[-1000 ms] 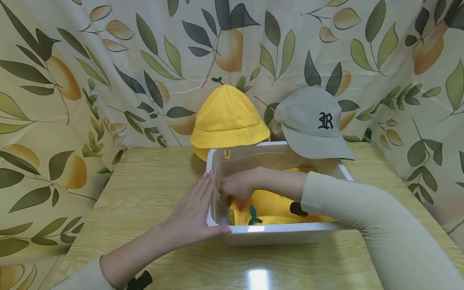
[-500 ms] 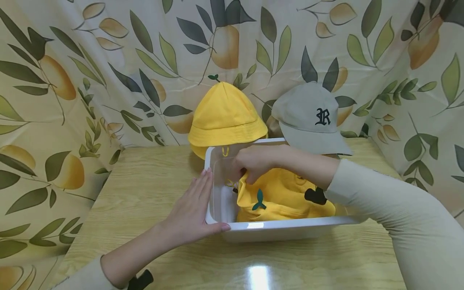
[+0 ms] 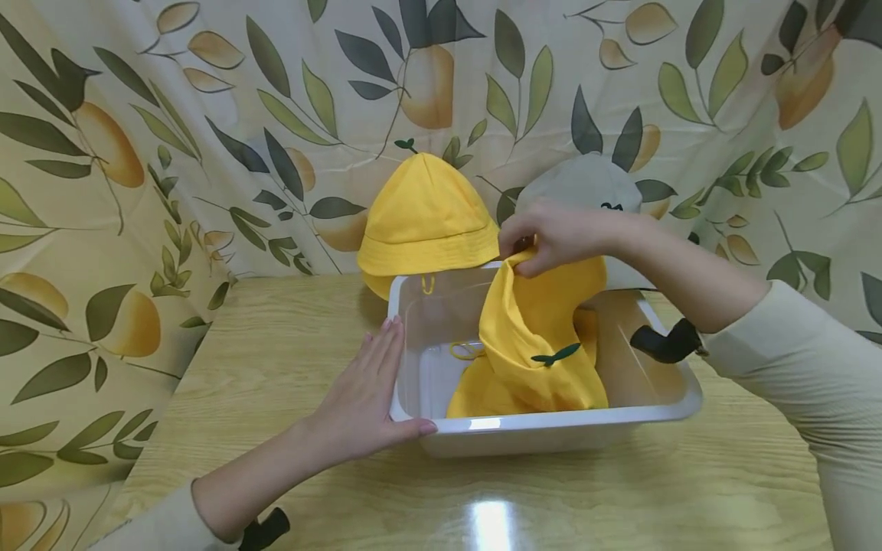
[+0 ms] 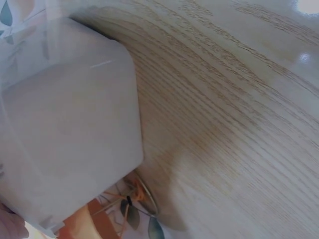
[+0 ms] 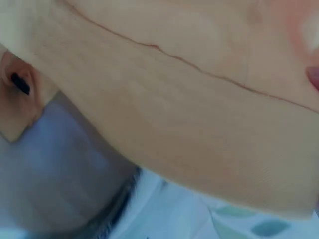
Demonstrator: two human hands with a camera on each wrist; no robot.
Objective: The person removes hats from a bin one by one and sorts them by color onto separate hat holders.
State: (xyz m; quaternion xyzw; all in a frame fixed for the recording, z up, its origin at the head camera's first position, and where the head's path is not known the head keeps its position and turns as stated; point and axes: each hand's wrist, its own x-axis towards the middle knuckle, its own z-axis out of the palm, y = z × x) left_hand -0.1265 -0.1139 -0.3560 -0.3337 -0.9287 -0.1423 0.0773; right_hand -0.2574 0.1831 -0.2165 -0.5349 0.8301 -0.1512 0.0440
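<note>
My right hand (image 3: 554,233) pinches the edge of a yellow bucket hat (image 3: 530,329) with a green sprout, lifting it over a white plastic basin (image 3: 544,419). Below it, more yellow cloth (image 3: 475,390) with a thin yellow cord lies on the basin floor. In the right wrist view, seamed hat cloth (image 5: 174,109) fills most of the picture, and a fingernail shows at the right edge. My left hand (image 3: 361,402) rests on the basin's near left corner, fingers straight along the left rim and thumb on the front rim. The left wrist view shows the basin's outer wall (image 4: 75,124).
Behind the basin stand another yellow bucket hat (image 3: 429,214) and a grey cap (image 3: 582,180), partly hidden by my right hand and forearm. A leaf-patterned curtain (image 3: 289,76) hangs behind the wooden table (image 3: 296,321).
My right hand has risen from inside the basin and moved right, pulling the hat's edge up with it. My left hand has stayed on the basin's corner.
</note>
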